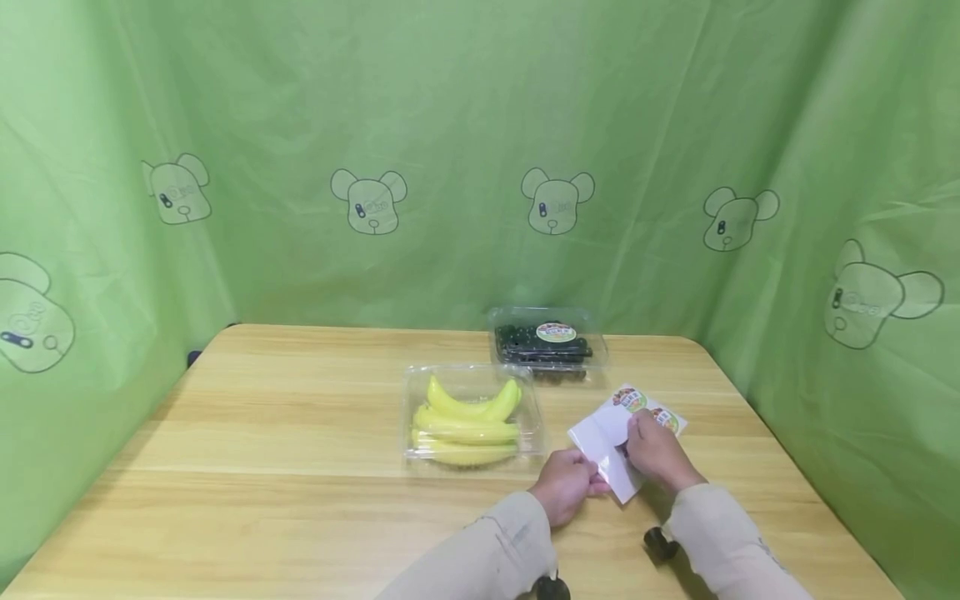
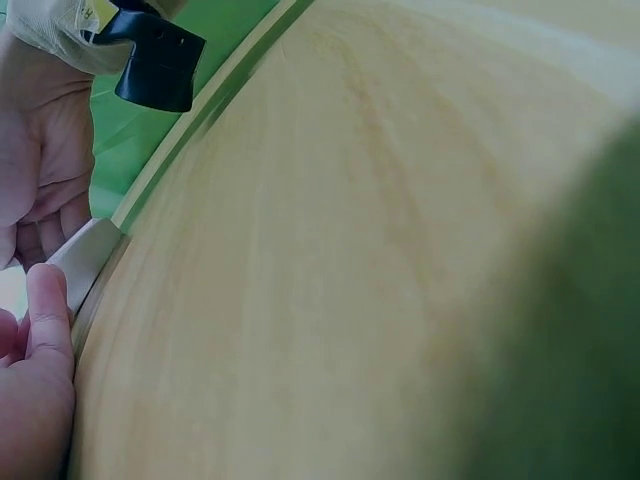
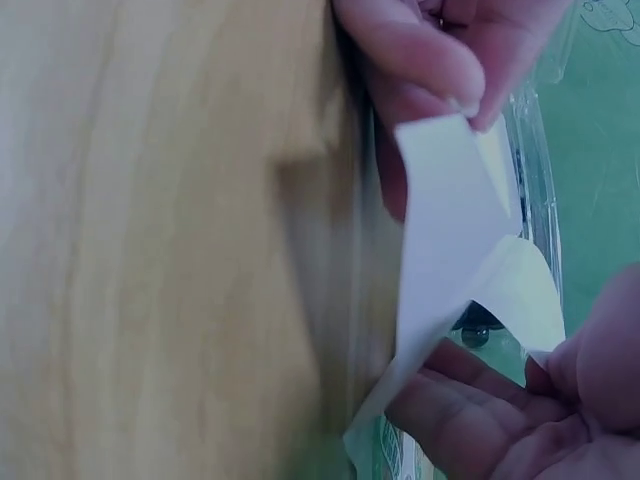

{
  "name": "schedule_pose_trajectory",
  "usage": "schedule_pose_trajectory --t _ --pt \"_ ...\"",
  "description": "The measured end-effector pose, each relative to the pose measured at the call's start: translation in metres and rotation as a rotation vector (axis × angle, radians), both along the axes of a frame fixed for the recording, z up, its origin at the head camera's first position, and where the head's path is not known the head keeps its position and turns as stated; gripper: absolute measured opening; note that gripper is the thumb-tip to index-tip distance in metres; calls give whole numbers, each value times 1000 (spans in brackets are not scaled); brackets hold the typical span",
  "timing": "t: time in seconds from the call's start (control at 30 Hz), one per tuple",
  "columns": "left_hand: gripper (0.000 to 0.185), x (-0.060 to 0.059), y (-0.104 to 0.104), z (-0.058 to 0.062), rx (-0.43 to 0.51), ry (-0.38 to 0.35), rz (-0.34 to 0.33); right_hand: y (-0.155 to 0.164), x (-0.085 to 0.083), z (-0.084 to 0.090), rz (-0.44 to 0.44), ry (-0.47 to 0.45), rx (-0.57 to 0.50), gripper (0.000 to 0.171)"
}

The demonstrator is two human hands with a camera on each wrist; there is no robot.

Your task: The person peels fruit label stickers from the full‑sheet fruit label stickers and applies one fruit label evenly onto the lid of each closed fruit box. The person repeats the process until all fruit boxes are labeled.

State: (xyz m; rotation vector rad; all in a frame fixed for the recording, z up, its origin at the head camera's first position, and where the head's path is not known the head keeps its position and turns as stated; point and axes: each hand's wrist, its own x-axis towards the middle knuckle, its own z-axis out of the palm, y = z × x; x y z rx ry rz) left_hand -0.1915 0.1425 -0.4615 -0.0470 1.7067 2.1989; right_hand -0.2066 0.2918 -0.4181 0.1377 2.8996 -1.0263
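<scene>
A white sheet of fruit stickers (image 1: 609,423) is held a little above the table, with colourful round labels toward its far edge. My left hand (image 1: 564,487) pinches the sheet's near left edge between thumb and fingers. On the other side, my right hand (image 1: 662,452) pinches a curled-up flap (image 3: 525,290) of the sheet, seen best in the right wrist view. Part of the right fingers lies behind the paper there. To the left of both hands is a clear plastic box of bananas (image 1: 467,427), its lid bearing no visible label.
Behind the bananas, a second clear box (image 1: 551,360) holds dark fruit, probably grapes, and carries a round label (image 1: 557,332). Both stand on the wooden table (image 1: 262,467). A green curtain (image 1: 450,100) encloses its back and sides.
</scene>
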Motion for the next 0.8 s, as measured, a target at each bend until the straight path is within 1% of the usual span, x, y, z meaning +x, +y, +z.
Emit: schedule_pose_trajectory --t 0.27,0.47,0.67,0.8 --pt "10 1 0 0 6 1 4 5 -3 -4 -27 -16 -61 34" --pt "10 1 0 0 11 10 10 8 -5 -5 -40 -10 -160 34" --pt "10 0 0 0 17 5 20 11 -6 -5 -83 -41 -287 35" --pt "10 1 0 -1 9 16 16 13 -7 -7 -101 -47 -326 37"
